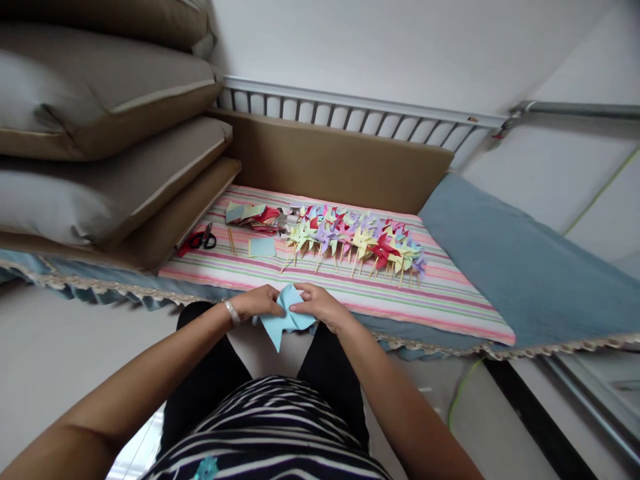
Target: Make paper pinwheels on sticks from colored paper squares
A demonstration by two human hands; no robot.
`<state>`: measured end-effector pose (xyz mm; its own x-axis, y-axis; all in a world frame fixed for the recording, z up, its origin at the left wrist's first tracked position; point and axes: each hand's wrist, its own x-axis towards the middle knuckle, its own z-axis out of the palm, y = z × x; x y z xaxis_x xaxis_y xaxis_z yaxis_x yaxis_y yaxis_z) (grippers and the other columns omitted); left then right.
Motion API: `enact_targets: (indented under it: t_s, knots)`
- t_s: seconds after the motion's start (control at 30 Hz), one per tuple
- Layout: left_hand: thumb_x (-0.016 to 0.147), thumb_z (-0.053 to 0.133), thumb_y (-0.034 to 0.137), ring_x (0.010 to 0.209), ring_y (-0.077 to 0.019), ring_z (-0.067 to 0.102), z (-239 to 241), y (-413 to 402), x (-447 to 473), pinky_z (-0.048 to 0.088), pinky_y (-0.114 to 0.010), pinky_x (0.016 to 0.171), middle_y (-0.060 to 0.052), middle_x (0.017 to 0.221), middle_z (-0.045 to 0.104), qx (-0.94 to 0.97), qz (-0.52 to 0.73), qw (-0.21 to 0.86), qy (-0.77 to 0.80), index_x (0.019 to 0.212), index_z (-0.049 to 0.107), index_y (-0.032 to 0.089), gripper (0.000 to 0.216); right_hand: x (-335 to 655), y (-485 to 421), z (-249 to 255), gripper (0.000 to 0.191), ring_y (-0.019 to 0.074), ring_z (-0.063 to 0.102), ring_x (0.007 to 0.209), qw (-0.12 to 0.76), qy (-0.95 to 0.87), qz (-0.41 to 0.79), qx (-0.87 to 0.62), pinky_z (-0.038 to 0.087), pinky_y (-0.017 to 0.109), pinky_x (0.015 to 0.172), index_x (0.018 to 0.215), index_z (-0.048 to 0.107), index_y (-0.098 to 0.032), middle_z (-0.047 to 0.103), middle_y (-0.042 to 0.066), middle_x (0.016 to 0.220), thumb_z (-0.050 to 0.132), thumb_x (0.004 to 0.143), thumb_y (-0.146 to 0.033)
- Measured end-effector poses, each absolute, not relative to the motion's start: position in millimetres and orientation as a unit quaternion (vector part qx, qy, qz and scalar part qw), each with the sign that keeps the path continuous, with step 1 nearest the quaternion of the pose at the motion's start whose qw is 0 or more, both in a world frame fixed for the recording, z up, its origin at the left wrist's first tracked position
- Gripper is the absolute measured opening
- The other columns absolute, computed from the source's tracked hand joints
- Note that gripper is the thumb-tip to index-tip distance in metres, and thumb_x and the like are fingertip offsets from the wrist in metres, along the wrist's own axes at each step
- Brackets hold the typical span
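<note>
Between my two hands, above my lap, is a light blue paper pinwheel (291,321) with its blades partly folded in. My left hand (257,302) pinches its left side, thumb near the middle. On the other side my right hand (320,305) grips the paper, thumb pressed close to the centre. Beyond them, on a striped cloth (240,270), lie many finished paper pinwheels (360,240) on wooden sticks, in red, yellow, purple, pink and green. A light blue paper square (263,247) and a pair of thin sticks (231,241) lie nearer the left.
Black-handled scissors (204,238) rest at the cloth's left. Behind the sticks is a pile of coloured paper (255,217). Large cushions (110,160) are stacked at left, and a brown panel (340,157) stands at the back against a railing (360,110). Blue fabric (540,260) spreads at right.
</note>
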<state>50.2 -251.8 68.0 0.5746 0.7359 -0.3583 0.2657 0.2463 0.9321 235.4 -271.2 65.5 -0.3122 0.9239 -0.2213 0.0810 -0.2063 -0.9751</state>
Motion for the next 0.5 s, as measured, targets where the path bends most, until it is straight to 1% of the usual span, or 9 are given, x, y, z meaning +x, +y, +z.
enact_targets:
  t_s: [0.07,0.13,0.27,0.37,0.43,0.5]
  knots:
    - [0.051,0.066,0.016,0.041,-0.0133,0.050,71.7,-247.2,54.2,0.034,-0.022,0.041,-0.005,0.051,0.063,0.613,0.157,0.643,0.432,0.055,0.068,0.013,0.006,230.8,-268.6,62.5,0.037,0.0127,0.057,0.057,0.319,-0.527,0.638,-0.462,0.045,0.023,0.051,0.089,0.063,-0.016,0.063,-0.001,0.070,0.071,0.052,-0.018]
    - [0.050,0.064,0.014,0.039,-0.0129,0.048,71.9,-242.7,57.1,0.033,-0.021,0.040,-0.004,0.048,0.061,0.629,0.145,0.626,0.437,0.054,0.067,0.013,0.005,227.1,-267.0,58.2,0.034,0.0117,0.055,0.054,0.323,-0.520,0.629,-0.479,0.044,0.022,0.049,0.084,0.062,-0.016,0.063,-0.002,0.067,0.070,0.051,-0.016]
    - [0.050,0.063,0.012,0.039,-0.0133,0.048,69.0,-234.3,60.0,0.034,-0.023,0.040,-0.003,0.047,0.060,0.645,0.134,0.617,0.430,0.052,0.067,0.013,0.004,224.8,-265.9,53.1,0.039,0.0119,0.055,0.054,0.343,-0.498,0.616,-0.504,0.043,0.022,0.048,0.087,0.061,-0.017,0.063,-0.003,0.067,0.070,0.049,-0.013]
    - [0.049,0.066,0.012,0.041,-0.0131,0.048,71.4,-229.8,60.7,0.035,-0.023,0.043,-0.001,0.047,0.059,0.664,0.142,0.598,0.426,0.052,0.065,0.015,0.004,226.3,-265.4,52.3,0.043,0.0133,0.056,0.056,0.360,-0.483,0.611,-0.514,0.044,0.023,0.049,0.090,0.062,-0.018,0.064,-0.003,0.068,0.070,0.048,-0.011]
    - [0.045,0.070,0.011,0.054,-0.0156,0.055,73.6,-230.7,59.9,0.040,-0.024,0.051,-0.002,0.057,0.063,0.663,0.231,0.561,0.439,0.059,0.067,0.016,0.015,228.2,-264.5,50.4,0.044,0.0146,0.058,0.058,0.391,-0.455,0.609,-0.518,0.046,0.024,0.052,0.091,0.061,-0.018,0.064,-0.003,0.069,0.070,0.048,-0.012]
    - [0.046,0.074,0.014,0.077,-0.0194,0.060,71.8,-237.5,58.1,0.044,-0.026,0.067,-0.004,0.077,0.068,0.611,0.382,0.517,0.462,0.073,0.068,0.017,0.028,229.2,-263.4,45.6,0.045,0.0158,0.059,0.062,0.438,-0.413,0.609,-0.515,0.047,0.026,0.056,0.091,0.060,-0.018,0.064,-0.002,0.070,0.071,0.047,-0.015]
